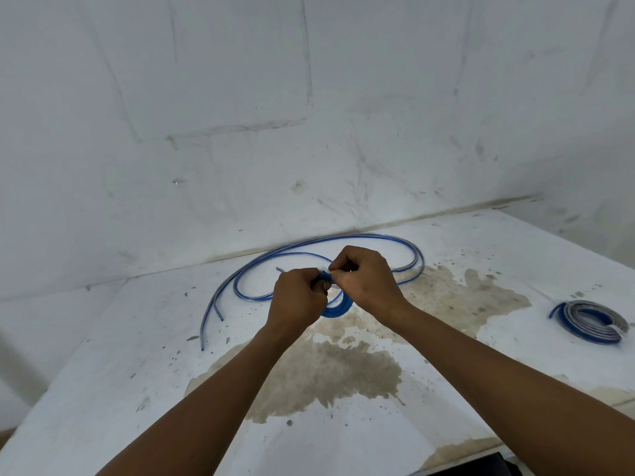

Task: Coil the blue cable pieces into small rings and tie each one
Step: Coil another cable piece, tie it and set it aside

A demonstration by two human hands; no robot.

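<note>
A small ring of glossy blue plastic-sheathed cable (338, 309) is held up above the middle of the bench, its top gripped between the two hands and only its lower arc showing. Behind it, loose lengths of the same blue and clear cable (343, 240) sweep in wide loops across the bench surface, their cut ends trailing to the left. Well apart at the right edge lies a finished flat coil of blue and silvery cable (589, 321).
</note>
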